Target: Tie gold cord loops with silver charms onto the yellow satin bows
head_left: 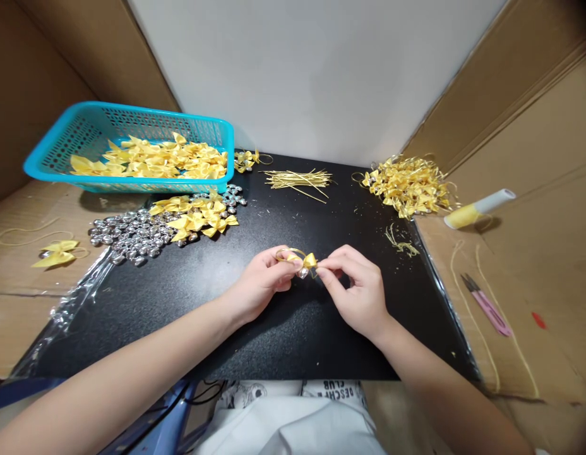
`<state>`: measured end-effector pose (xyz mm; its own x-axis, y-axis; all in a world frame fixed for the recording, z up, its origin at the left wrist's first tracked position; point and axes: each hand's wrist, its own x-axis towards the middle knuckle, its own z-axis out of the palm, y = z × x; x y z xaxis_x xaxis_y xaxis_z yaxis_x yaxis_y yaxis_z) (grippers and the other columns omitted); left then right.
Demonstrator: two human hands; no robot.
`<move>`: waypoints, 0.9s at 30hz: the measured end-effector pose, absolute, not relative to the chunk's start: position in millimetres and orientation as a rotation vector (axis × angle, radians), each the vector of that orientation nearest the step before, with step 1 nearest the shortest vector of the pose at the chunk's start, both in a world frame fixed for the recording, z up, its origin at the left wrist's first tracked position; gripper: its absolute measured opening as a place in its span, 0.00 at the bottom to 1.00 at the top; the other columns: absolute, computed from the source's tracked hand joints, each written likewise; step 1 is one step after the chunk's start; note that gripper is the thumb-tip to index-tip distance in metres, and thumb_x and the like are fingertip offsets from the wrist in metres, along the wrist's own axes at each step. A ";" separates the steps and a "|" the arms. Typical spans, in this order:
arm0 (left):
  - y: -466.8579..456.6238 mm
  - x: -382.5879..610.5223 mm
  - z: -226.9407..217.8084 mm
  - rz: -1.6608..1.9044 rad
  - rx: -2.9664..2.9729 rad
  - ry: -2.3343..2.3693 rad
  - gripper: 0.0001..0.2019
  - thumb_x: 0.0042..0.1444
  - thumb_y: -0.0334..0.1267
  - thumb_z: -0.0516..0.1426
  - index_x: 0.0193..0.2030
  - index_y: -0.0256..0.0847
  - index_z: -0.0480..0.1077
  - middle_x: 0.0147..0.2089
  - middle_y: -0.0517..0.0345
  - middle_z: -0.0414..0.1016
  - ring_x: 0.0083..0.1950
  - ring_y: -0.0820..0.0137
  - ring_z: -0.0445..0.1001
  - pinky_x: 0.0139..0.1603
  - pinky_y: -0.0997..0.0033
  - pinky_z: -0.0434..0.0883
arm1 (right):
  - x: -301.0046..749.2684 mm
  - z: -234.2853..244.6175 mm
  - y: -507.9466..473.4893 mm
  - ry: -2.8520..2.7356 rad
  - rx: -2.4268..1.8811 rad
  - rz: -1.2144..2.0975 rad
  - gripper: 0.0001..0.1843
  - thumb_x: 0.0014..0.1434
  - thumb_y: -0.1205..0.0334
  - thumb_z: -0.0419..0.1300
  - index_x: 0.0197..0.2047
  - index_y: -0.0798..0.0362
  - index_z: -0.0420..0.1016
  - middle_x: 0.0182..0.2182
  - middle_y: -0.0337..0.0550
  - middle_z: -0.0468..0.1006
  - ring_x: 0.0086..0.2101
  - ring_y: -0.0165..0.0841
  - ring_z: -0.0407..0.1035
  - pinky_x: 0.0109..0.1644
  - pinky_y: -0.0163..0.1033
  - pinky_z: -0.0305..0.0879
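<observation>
My left hand [262,284] and my right hand [357,284] meet over the middle of the black mat [203,303]. Between their pinched fingertips is a small yellow ribbon bow [309,260] with a gold cord loop and a small silver bell under it. Both hands are closed on this piece, the left from the left side and the right from the right. Loose yellow bows [198,218] and a heap of silver bells [132,234] lie on the mat to the left.
A blue basket [60,142] of yellow bows stands at the back left. Cut gold cords [297,179] lie at the back centre, finished bows [409,183] at the back right. A thread spool [477,208] and pink snips [487,309] rest on cardboard at the right.
</observation>
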<state>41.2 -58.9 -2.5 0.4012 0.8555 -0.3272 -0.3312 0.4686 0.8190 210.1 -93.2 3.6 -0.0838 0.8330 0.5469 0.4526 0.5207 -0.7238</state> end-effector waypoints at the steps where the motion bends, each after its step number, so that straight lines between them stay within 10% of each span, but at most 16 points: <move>1: -58.9 41.1 -3.1 0.842 0.745 0.838 0.14 0.41 0.37 0.67 0.23 0.38 0.63 0.20 0.68 0.58 0.21 0.82 0.51 0.21 0.81 0.49 | 210.0 4.2 -93.1 -1.725 -1.086 0.451 0.08 0.58 0.72 0.59 0.30 0.53 0.76 0.26 0.39 0.73 0.27 0.29 0.66 0.29 0.35 0.64; 27: -58.2 38.6 -2.5 0.681 0.617 0.679 0.15 0.41 0.37 0.68 0.23 0.37 0.64 0.20 0.68 0.57 0.22 0.81 0.50 0.21 0.83 0.52 | 213.7 -4.5 -87.9 -1.659 -1.011 0.692 0.06 0.60 0.69 0.61 0.31 0.52 0.75 0.28 0.39 0.71 0.31 0.30 0.66 0.34 0.36 0.64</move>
<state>38.6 -58.2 -2.5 0.5858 0.7297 -0.3527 -0.3540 0.6219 0.6986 213.7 -87.9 -4.5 -0.1188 0.8764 0.4667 0.2847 0.4804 -0.8296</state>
